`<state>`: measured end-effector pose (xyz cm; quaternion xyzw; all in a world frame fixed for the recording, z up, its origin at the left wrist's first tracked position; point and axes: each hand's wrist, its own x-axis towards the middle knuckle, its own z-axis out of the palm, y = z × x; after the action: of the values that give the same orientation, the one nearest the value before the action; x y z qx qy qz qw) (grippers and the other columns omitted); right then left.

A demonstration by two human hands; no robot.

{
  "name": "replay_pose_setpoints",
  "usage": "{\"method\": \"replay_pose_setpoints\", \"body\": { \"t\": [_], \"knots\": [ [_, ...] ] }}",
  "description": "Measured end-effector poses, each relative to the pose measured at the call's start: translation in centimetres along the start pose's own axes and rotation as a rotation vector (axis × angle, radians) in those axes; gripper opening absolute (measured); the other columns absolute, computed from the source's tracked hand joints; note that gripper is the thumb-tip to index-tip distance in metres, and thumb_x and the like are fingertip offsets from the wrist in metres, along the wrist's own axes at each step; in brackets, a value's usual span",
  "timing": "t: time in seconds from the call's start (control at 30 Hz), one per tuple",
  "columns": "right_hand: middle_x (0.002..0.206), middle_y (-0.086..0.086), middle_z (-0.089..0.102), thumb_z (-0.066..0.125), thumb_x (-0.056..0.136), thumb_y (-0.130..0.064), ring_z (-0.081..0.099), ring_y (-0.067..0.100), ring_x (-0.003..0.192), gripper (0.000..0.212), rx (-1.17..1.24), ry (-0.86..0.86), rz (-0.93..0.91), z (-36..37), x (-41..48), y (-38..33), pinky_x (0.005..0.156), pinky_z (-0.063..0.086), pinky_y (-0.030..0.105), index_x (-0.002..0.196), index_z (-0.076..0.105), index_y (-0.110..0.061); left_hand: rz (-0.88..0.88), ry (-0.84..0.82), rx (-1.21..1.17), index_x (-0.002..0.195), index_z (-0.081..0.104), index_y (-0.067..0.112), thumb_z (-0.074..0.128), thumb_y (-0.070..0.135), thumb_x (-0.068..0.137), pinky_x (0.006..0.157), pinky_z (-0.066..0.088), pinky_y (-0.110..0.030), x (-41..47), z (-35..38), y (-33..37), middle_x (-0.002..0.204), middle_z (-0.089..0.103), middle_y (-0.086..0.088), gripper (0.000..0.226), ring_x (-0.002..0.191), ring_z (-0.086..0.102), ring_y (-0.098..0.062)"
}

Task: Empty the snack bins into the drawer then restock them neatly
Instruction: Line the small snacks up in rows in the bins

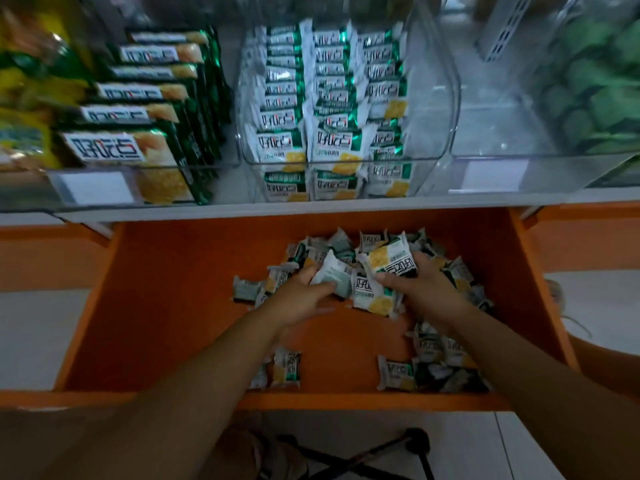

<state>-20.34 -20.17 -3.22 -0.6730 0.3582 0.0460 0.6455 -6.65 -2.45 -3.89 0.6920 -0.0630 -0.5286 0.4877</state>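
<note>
Snack packets (pixel 433 348), crinkly white-and-green foil squares, lie heaped in the smooth orange drawer (pixel 166 306). Our left hand (pixel 301 294) grips one pale packet (pixel 330 273); our right hand (pixel 420 282) pinches another. The clear curved plastic bin (pixel 446 98) above holds tidy rows.

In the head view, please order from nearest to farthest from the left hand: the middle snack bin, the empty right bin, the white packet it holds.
1. White packet: in the left hand's grip.
2. Middle snack bin: on the shelf above, straight ahead.
3. Empty bin: same shelf, farther to the right.
</note>
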Motion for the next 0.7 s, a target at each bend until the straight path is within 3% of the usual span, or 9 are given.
{"method": "replay_pose_setpoints", "body": {
  "t": [0.1,0.17,0.3,0.37,0.43,0.5,0.6,0.63,0.7],
  "knots": [
    [0.113,0.000,0.067,0.077,0.069,-0.050,0.067,0.022,0.100,0.065,0.120,0.049,-0.128,0.9,-2.5,-2.9,0.075,0.055,0.036,0.123,0.052,-0.024,0.079,-0.042,-0.159,0.134,0.047,0.023,0.053,0.006,0.097,0.083,0.058,-0.039,-2.5,1.1,2.6,0.116,0.067,-0.008,0.041,0.096,0.069,-0.024],
    [0.115,-0.006,0.064,0.072,0.078,-0.042,0.065,0.013,0.103,0.048,0.151,0.081,-0.173,1.6,-3.9,-4.5,0.080,0.054,0.032,0.119,0.051,-0.029,0.122,-0.087,-0.206,0.135,0.046,0.027,0.062,0.007,0.092,0.084,0.058,-0.047,-4.0,1.3,3.8,0.119,0.068,-0.009,0.050,0.100,0.069,-0.029],
    [0.116,-0.013,0.063,0.071,0.074,-0.049,0.064,0.009,0.104,0.051,0.144,0.078,-0.272,2.7,-6.1,-7.5,0.082,0.054,0.033,0.119,0.050,-0.037,0.215,-0.073,-0.181,0.138,0.043,0.029,0.078,0.012,0.081,0.074,0.060,-0.042,-6.6,1.6,6.4,0.120,0.068,-0.004,0.069,0.096,0.072,-0.027],
    [0.110,-0.013,0.067,0.072,0.080,-0.039,0.066,0.004,0.095,0.046,0.181,0.084,-0.296,2.8,-6.7,-9.0,0.074,0.055,0.025,0.121,0.053,-0.032,0.259,-0.048,-0.183,0.133,0.047,0.032,0.077,0.010,0.081,0.078,0.060,-0.046,-7.6,1.3,7.7,0.111,0.072,0.002,0.064,0.097,0.071,-0.026],
    [0.108,-0.010,0.070,0.073,0.081,-0.034,0.068,0.007,0.096,0.042,0.197,0.080,-0.322,2.5,-6.9,-10.5,0.079,0.057,0.031,0.119,0.057,-0.028,0.305,-0.018,-0.179,0.117,0.051,0.040,0.076,0.007,0.082,0.079,0.059,-0.049,-8.5,0.6,8.8,0.098,0.073,0.012,0.055,0.096,0.070,-0.026],
    [0.112,-0.003,0.071,0.073,0.081,-0.031,0.068,0.018,0.103,0.038,0.234,0.039,-0.337,1.9,-6.7,-12.1,0.089,0.055,0.043,0.116,0.061,-0.025,0.342,0.024,-0.191,0.114,0.048,0.042,0.077,0.008,0.080,0.074,0.059,-0.046,-8.9,-0.5,9.8,0.104,0.068,0.010,0.056,0.096,0.070,-0.026],
    [0.109,0.006,0.072,0.071,0.081,-0.011,0.069,0.025,0.101,0.031,0.324,0.050,-0.362,0.6,-5.8,-14.8,0.084,0.057,0.037,0.111,0.062,-0.015,0.376,0.080,-0.241,0.123,0.044,0.035,0.079,0.008,0.078,0.070,0.060,-0.041,-8.9,-2.3,10.8,0.114,0.065,0.006,0.063,0.093,0.072,-0.027],
    [0.109,0.009,0.072,0.072,0.080,-0.006,0.069,0.027,0.100,0.032,0.318,0.083,-0.380,-0.1,-5.3,-15.9,0.083,0.057,0.037,0.109,0.063,-0.014,0.386,0.091,-0.275,0.129,0.043,0.034,0.083,0.012,0.073,0.073,0.060,-0.043,-9.0,-3.0,11.3,0.123,0.062,0.004,0.073,0.096,0.071,-0.027],
    [0.111,0.015,0.068,0.075,0.076,-0.002,0.070,0.030,0.096,0.034,0.242,0.143,-0.430,-1.6,-4.3,-18.3,0.083,0.057,0.038,0.107,0.063,-0.011,0.420,0.109,-0.274,0.145,0.034,0.040,0.096,0.034,0.049,0.082,0.060,-0.045,-8.7,-4.5,12.3,0.148,0.045,-0.001,0.114,0.110,0.066,-0.028]
  ]
}}
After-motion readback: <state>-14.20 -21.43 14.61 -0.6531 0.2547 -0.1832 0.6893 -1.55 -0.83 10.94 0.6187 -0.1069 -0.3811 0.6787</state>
